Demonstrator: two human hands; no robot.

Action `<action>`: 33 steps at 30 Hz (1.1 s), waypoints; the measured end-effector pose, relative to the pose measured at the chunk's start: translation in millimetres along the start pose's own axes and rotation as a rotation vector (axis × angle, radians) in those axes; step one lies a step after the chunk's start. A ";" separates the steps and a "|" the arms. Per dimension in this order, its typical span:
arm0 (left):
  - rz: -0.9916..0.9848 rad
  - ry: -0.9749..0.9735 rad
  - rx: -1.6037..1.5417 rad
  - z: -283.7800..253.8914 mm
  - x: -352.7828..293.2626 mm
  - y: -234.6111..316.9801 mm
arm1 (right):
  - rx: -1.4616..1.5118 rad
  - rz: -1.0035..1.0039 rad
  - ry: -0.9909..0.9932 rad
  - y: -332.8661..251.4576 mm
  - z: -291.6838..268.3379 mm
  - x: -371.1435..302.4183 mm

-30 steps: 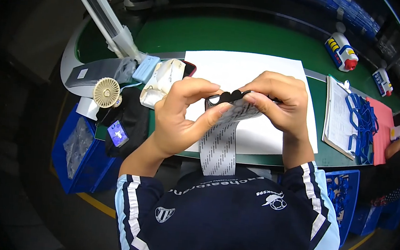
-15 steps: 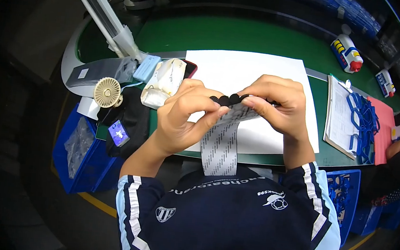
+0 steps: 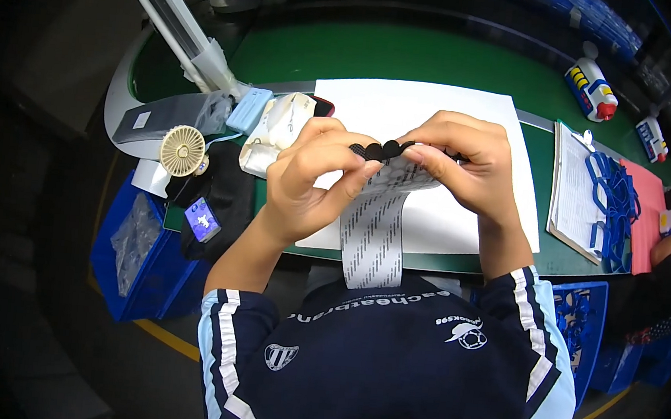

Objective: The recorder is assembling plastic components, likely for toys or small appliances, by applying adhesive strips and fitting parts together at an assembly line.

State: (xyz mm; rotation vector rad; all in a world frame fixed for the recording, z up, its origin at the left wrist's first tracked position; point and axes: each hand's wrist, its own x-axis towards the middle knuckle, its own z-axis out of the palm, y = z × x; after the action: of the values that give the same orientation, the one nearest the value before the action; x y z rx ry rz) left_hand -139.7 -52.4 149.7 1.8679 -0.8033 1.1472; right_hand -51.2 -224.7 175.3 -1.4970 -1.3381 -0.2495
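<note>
Between my two hands is a strip of white printed backing tape [image 3: 372, 245] carrying round black pads [image 3: 382, 151] along its upper edge. My left hand [image 3: 311, 171] pinches the strip's left end between thumb and forefinger. On the other side, my right hand [image 3: 467, 161] grips it with the thumb underneath and the fingers above. The black pads stand out in the gap between the fingertips. From there the tape hangs down toward my shirt, its lower end resting against it. Fingers hide part of the strip at both ends.
A large white sheet [image 3: 430, 226] lies on the green table under my hands. To the left are a small fan [image 3: 183, 151], a tissue pack [image 3: 279, 129] and a blue bin [image 3: 126, 271]. A clipboard [image 3: 576, 199] with blue straps [image 3: 613, 206] and white bottles [image 3: 592, 90] are at right.
Both hands have risen slightly, away from my body, with the strip still pinched between them. The view has shifted a little.
</note>
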 end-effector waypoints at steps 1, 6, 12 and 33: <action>-0.031 0.036 -0.052 1.5 -0.2 -0.6 | -0.002 0.001 0.002 0.6 -0.2 0.1; -0.434 -0.100 -0.315 -4.1 -6.6 -4.0 | 0.029 0.059 0.036 4.7 -2.0 2.8; -1.104 -0.483 -0.594 -1.3 -59.1 -37.2 | 0.112 0.094 0.136 13.0 -7.3 7.6; -1.537 -0.158 -0.963 42.7 -128.3 -29.0 | -0.026 -0.075 0.330 32.3 -44.9 65.4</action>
State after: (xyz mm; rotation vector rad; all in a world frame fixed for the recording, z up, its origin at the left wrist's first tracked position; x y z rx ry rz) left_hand -148.4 -60.9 12.0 1.1243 0.1713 -0.3542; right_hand 18.7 -214.9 223.8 -1.3594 -1.1291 -0.5401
